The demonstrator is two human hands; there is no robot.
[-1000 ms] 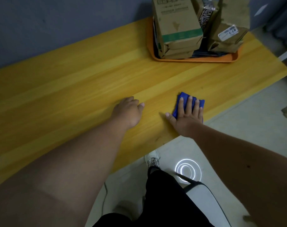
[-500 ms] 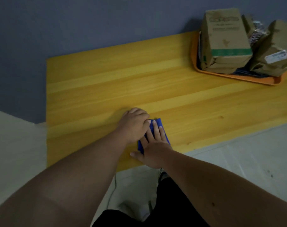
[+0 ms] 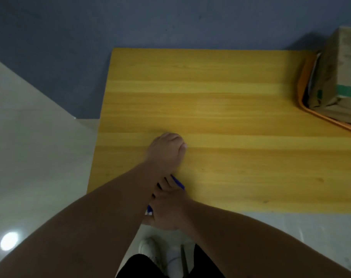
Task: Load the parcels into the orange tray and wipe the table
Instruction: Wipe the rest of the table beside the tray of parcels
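Yellow wood-grain worktop [image 3: 230,109]: fills the centre and right of the frame, its left end against a blue-grey wall [image 3: 130,21]. Orange plastic tray [image 3: 303,97]: right edge of the frame, on the far right of the worktop, only its left rim in view. Brown cardboard parcel with a green band [image 3: 343,73]: stands in the tray, partly cut off by the frame edge; further brown parcels beneath it, blurred. Left hand [image 3: 166,151]: centre of the frame, resting on the worktop, fingers curled under into a loose fist, holding nothing visible. Right hand [image 3: 166,207]: lower centre, at the near edge of the worktop, partly under the left forearm; fingers straight and slightly spread, pressing flat on the cloth. Blue cloth [image 3: 178,182]: beneath the right hand, only a strip showing beside the fingers and a corner by the wrist. Pale tiled floor [image 3: 30,157]: left and lower right. White shoe [image 3: 150,249]: bottom centre.
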